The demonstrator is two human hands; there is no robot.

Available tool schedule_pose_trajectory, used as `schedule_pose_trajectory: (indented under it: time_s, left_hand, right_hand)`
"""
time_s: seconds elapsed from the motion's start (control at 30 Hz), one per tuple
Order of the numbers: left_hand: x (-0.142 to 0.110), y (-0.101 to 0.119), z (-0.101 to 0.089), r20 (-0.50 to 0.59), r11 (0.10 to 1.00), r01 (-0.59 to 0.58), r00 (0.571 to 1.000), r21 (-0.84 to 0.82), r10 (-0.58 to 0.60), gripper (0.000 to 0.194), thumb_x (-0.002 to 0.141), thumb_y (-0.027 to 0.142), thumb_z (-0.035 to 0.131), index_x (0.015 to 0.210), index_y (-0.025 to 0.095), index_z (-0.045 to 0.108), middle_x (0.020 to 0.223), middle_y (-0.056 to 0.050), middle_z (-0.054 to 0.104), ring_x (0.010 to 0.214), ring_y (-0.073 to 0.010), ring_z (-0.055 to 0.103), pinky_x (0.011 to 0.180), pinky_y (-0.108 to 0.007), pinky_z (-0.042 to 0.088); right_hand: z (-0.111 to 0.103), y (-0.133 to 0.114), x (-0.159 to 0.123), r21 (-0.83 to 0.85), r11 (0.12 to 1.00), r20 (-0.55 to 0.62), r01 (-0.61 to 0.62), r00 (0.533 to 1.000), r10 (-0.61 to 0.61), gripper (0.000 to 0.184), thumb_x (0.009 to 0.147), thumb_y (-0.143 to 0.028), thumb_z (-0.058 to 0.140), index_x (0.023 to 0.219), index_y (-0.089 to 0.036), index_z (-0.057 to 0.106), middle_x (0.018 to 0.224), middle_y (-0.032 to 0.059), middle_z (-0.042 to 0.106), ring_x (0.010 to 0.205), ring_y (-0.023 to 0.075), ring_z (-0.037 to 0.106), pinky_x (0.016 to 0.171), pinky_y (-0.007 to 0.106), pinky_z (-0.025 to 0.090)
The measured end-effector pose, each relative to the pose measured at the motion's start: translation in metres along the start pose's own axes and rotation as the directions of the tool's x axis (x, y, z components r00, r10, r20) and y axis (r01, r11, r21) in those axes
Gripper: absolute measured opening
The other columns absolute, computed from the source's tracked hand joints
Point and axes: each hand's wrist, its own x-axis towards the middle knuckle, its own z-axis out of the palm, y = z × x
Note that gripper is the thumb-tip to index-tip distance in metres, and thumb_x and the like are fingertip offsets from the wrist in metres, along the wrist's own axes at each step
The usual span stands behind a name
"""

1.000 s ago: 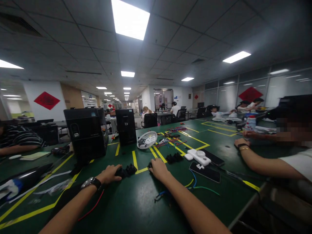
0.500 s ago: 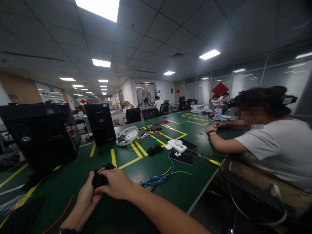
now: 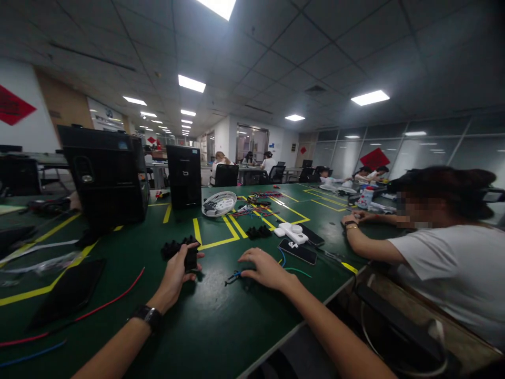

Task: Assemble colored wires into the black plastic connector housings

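My left hand [image 3: 177, 276] holds a small black block-like part [image 3: 191, 259] between thumb and fingers, above the green table. What kind of part it is cannot be made out. Just beyond it lie several dark pieces [image 3: 170, 248]. Over to the right, my right hand [image 3: 262, 268] is open, its fingers curved and apart, palm down over a bundle of wires. Blue wire ends [image 3: 235, 276] stick out by its thumb, and a green wire [image 3: 299, 271] shows past its wrist; the hand hides the middle of the bundle.
Two black computer cases [image 3: 104, 179] stand at the left. Further back are a white basket-like fan cover [image 3: 219, 204] and loose wires. A phone [image 3: 298, 252] and white power strip [image 3: 292, 232] lie mid-right. Red wire [image 3: 112, 301] lies front left. A co-worker [image 3: 442, 252] sits at right.
My hands have come apart: the right hand has let go of the black part and moved right to the wires. The left hand keeps the part. The view has turned left.
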Motion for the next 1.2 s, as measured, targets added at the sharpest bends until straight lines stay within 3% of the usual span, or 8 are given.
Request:
schedule_pose_trajectory:
  time_s: [0.13,0.3,0.4,0.5,0.63,0.8,0.93,1.2]
  left_hand:
    - [-0.006,-0.001,-0.004,0.038,1.0,0.008,0.999,-0.029,-0.007,0.049,0.085,0.051,0.045,0.119,0.017,0.055,0.094,-0.011,0.067,0.054,-0.0148,0.06,0.041,-0.024,0.045]
    - [-0.003,-0.002,-0.005,0.025,0.999,0.033,0.999,-0.01,-0.032,0.042,0.085,0.046,0.047,0.117,0.02,0.057,0.095,-0.009,0.068,0.06,-0.015,0.062,0.05,-0.028,0.052]
    - [0.0,-0.001,-0.003,0.002,1.0,0.009,1.0,-0.026,-0.009,0.037,0.088,0.039,0.044,0.117,0.02,0.058,0.096,-0.01,0.068,0.063,-0.0164,0.063,0.049,-0.029,0.053]
    - [0.001,0.0,-0.002,0.013,0.997,0.039,0.999,-0.073,-0.039,0.037,0.089,0.038,0.042,0.117,0.02,0.057,0.099,-0.011,0.068,0.063,-0.0172,0.065,0.046,-0.027,0.052]
    - [0.005,0.0,-0.004,-0.017,0.993,0.03,0.999,-0.118,-0.032,0.041,0.091,0.042,0.036,0.116,0.018,0.057,0.1,-0.012,0.068,0.057,-0.0162,0.063,0.038,-0.023,0.045]
    - [0.006,0.001,-0.008,-0.08,0.962,0.006,0.996,-0.272,-0.029,0.049,0.091,0.051,0.03,0.111,0.014,0.057,0.089,-0.012,0.068,0.049,-0.014,0.059,0.036,-0.021,0.039]
    - [0.016,-0.001,-0.011,-0.122,0.921,0.032,0.989,-0.389,-0.086,0.052,0.09,0.053,0.031,0.105,0.012,0.059,0.085,-0.012,0.068,0.05,-0.0142,0.06,0.039,-0.022,0.04]
    - [0.021,-0.009,-0.014,-0.116,0.855,0.014,0.99,-0.518,-0.086,0.049,0.088,0.053,0.038,0.099,0.01,0.061,0.085,-0.014,0.069,0.07,-0.0187,0.066,0.056,-0.027,0.05]
  right_hand:
    - [0.019,-0.012,0.02,-0.099,0.995,0.043,-0.001,0.999,0.006,0.016,0.085,-0.03,0.059,0.091,-0.02,0.069,0.093,0.0047,0.067,0.093,0.0175,0.06,0.083,0.026,0.041]
    - [0.015,-0.006,0.023,-0.131,0.972,-0.047,-0.196,0.98,0.191,0.014,0.08,-0.026,0.06,0.09,-0.022,0.07,0.087,0.0022,0.069,0.08,0.0162,0.063,0.071,0.023,0.042]
    - [0.005,-0.005,0.035,-0.124,0.932,-0.158,-0.34,0.934,0.32,0.017,0.085,-0.025,0.053,0.093,-0.02,0.068,0.085,0.004,0.069,0.078,0.0173,0.063,0.07,0.025,0.043]
    - [-0.008,-0.016,0.063,-0.097,0.913,-0.337,-0.396,0.876,0.344,0.025,0.093,-0.024,0.041,0.105,-0.016,0.061,0.098,0.0096,0.066,0.091,0.0192,0.061,0.08,0.028,0.043]
    - [-0.002,-0.046,0.102,0.004,0.974,-0.56,-0.226,0.807,0.19,0.025,0.095,-0.024,0.038,0.111,-0.018,0.056,0.108,0.0083,0.06,0.101,0.0162,0.056,0.09,0.027,0.04]
    - [0.043,-0.082,0.109,0.063,0.998,-0.407,-0.023,0.912,0.047,0.019,0.092,-0.023,0.045,0.103,-0.019,0.06,0.097,0.0055,0.062,0.092,0.0155,0.058,0.084,0.025,0.043]
    - [0.064,-0.081,0.104,0.137,0.99,-0.38,0.019,0.924,0.035,0.017,0.09,-0.019,0.048,0.1,-0.019,0.062,0.095,0.0054,0.064,0.09,0.0165,0.059,0.081,0.026,0.043]
    - [0.071,-0.085,0.102,0.086,0.996,-0.309,-0.036,0.949,0.061,0.015,0.085,-0.019,0.052,0.095,-0.021,0.064,0.094,0.0044,0.066,0.082,0.0161,0.061,0.076,0.025,0.043]
